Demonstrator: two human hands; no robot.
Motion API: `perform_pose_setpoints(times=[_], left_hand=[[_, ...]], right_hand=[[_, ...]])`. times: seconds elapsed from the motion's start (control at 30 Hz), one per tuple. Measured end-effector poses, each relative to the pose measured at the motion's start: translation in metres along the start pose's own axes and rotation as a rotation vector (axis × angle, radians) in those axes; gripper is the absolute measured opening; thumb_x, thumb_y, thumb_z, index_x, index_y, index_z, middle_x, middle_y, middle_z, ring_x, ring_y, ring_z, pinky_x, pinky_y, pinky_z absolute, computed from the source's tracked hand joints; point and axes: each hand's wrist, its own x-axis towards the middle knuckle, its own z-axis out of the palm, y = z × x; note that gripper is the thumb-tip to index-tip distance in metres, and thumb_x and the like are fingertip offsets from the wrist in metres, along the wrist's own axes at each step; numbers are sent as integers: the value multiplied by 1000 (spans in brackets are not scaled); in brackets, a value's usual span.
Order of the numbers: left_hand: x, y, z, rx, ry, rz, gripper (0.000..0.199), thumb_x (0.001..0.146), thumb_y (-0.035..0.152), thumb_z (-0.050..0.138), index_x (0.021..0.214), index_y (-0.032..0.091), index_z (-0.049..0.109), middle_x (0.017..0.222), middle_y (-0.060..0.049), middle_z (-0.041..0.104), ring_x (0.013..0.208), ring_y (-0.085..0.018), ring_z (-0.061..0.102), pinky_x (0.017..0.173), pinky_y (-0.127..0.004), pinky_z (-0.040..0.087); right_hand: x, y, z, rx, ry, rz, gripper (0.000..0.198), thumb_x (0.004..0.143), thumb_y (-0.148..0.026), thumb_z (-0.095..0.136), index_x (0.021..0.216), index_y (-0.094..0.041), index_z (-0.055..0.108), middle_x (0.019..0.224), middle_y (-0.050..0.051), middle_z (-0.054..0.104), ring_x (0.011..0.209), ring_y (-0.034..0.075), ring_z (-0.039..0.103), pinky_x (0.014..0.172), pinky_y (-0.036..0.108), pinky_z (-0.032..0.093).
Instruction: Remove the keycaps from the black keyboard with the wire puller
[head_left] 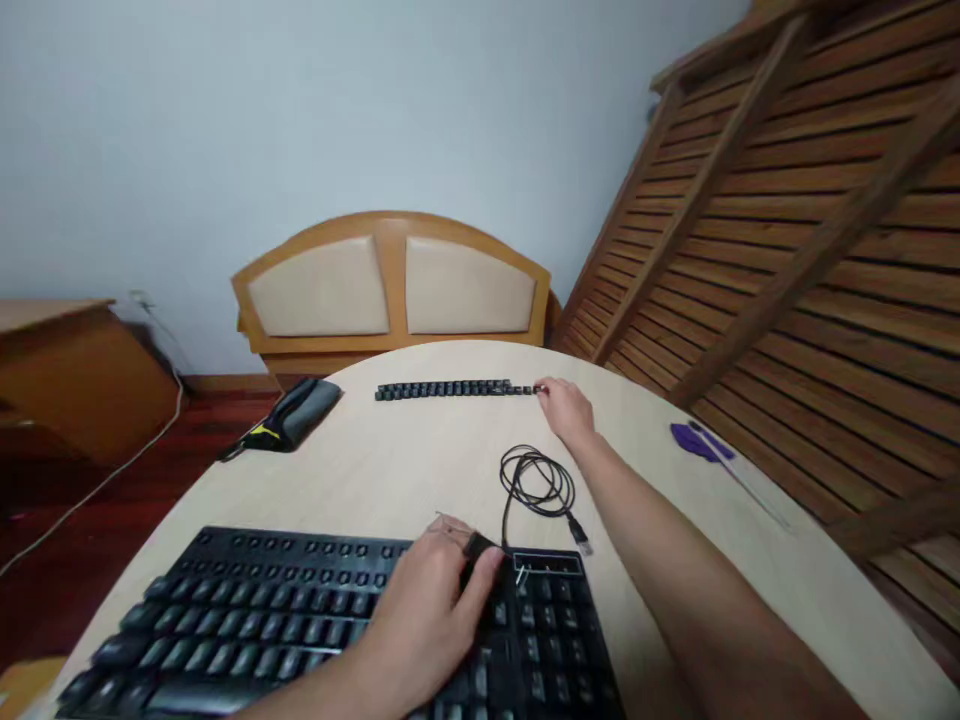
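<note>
right hand (564,405) at small, square black keycaps (442,389), left hand (435,590) over a wide black plastic keyboard (300,605)

the keyboard lies on the near side of a pale, curved-edge table (420,460), its two top rows showing bare switches. the left thumb and fingers are closed around a small dark tool with thin wire (478,546). the keycaps stand in rows at the far side; the right fingertips meet at the end one, though whether they pinch it, i cannot tell. a coiled black usb cable (553,514) lies just beyond the keyboard.

Free tabletop (420,450) between keyboard (270,600) and keycap rows (442,389); coiled cable (568,492) obstructs right side.
</note>
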Motion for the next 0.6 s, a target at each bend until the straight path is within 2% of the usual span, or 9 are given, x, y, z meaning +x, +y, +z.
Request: perform_pose_setpoints(times=[0.27, 0.47, 0.6], left_hand=[[-3, 0, -3, 15, 6, 28, 35, 99, 37, 34, 77, 19, 54, 84, -8, 61, 83, -24, 57, 78, -43, 45], [-3, -2, -1, 26, 21, 36, 35, 99, 37, 35, 76, 19, 55, 83, -7, 61, 82, -24, 57, 77, -42, 46], [-3, -3, -1, 39, 36, 50, 35, 99, 37, 37, 77, 18, 58, 83, -8, 62, 82, -24, 58, 77, -41, 47]], right_hand=[[-3, -3, -6, -2, -29, 2, 27, 95, -24, 49, 119, -25, 62, 116, 7, 68, 107, 22, 57, 86, 31, 44], [-12, -10, -20, -21, -77, 8, 44, 94, -22, 48, 139, -21, 44, 117, 11, 67, 106, 25, 58, 83, 33, 45], [-31, -17, -41, -33, -132, -22, 56, 90, -16, 51, 144, -18, 37, 119, 14, 66, 105, 28, 61, 82, 35, 46]])
